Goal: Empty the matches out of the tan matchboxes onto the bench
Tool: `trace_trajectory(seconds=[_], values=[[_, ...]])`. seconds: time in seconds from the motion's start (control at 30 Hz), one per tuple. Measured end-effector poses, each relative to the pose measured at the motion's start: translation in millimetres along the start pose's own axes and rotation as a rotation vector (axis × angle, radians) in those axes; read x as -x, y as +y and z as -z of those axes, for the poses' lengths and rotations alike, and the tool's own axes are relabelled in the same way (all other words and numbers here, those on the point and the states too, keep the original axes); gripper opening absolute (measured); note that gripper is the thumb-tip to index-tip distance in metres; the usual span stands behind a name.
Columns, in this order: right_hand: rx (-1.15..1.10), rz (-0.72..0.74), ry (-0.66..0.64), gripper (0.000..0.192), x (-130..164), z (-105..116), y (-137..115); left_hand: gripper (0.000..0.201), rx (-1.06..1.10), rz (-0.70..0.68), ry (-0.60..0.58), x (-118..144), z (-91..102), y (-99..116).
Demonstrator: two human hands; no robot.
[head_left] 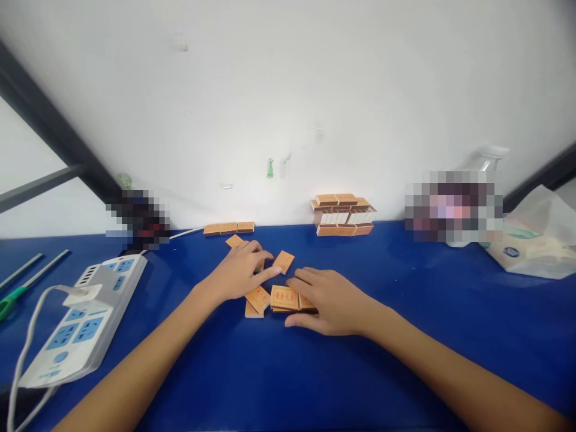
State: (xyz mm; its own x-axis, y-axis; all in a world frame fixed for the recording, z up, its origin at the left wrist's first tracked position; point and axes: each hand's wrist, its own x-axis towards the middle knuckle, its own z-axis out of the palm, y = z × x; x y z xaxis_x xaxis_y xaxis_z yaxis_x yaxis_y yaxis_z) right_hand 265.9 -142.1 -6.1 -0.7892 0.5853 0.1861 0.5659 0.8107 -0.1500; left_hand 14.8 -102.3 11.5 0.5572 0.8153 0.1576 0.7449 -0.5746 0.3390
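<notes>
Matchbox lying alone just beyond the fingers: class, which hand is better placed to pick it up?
Probably the left hand. Its fingertip already touches the lone matchbox, while the right hand lies flat over the small pile of matchboxes nearer the person.

Looks like a plain workbench in a workshop or small assembly room, not a home. Blue work table [405, 336] pushed against a bare white wall [288, 90], scuffed and marked in places. Dark metal frame bars [54, 129] run diagonally at far left, another at far right. White multi-socket power strip [85, 318] with blue outlets sits near left, a plug and cable in it. Thin rods with a green-handled tool [11, 300] at left edge. Matchboxes in quantity: a stacked pile [344, 214] against the wall, a row [228, 228] to its left, loose ones [283, 297] at centre. White plastic bag [535, 240] far right.
</notes>
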Motion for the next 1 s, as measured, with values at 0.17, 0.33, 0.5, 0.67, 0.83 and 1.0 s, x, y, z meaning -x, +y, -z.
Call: trace_trajectory(seconds=[0.17, 0.33, 0.5, 0.67, 0.83, 1.0], values=[[-0.047, 0.027, -0.001, 0.048, 1.1, -4.7, -3.9, 0.038, 0.094, -0.017, -0.060, 9.1, 0.7, 22.2], [-0.320, 0.005, 0.096, 0.055, -0.6, 1.5, 5.8, 0.036, 0.172, -0.024, -0.021, 4.8, 4.6, 25.9], [-0.421, -0.197, 0.291, 0.034, -22.8, 0.6, 33.6, 0.030, 0.254, -0.037, 0.026, -22.3, 3.8, 7.9], [-0.418, -0.238, 0.089, 0.064, -36.6, -1.8, 46.4, 0.023, 0.281, 0.011, -0.013, -48.6, -8.2, -11.8], [-0.318, -0.299, 0.133, 0.039, -41.5, -6.5, 57.5, 0.023, 0.362, 0.019, -0.017, -54.0, -17.3, -18.6], [-0.367, -0.272, 0.374, 0.033, -58.2, -11.3, 70.7, 0.029, 0.381, 0.045, 0.039, -51.5, -19.4, -17.5]])
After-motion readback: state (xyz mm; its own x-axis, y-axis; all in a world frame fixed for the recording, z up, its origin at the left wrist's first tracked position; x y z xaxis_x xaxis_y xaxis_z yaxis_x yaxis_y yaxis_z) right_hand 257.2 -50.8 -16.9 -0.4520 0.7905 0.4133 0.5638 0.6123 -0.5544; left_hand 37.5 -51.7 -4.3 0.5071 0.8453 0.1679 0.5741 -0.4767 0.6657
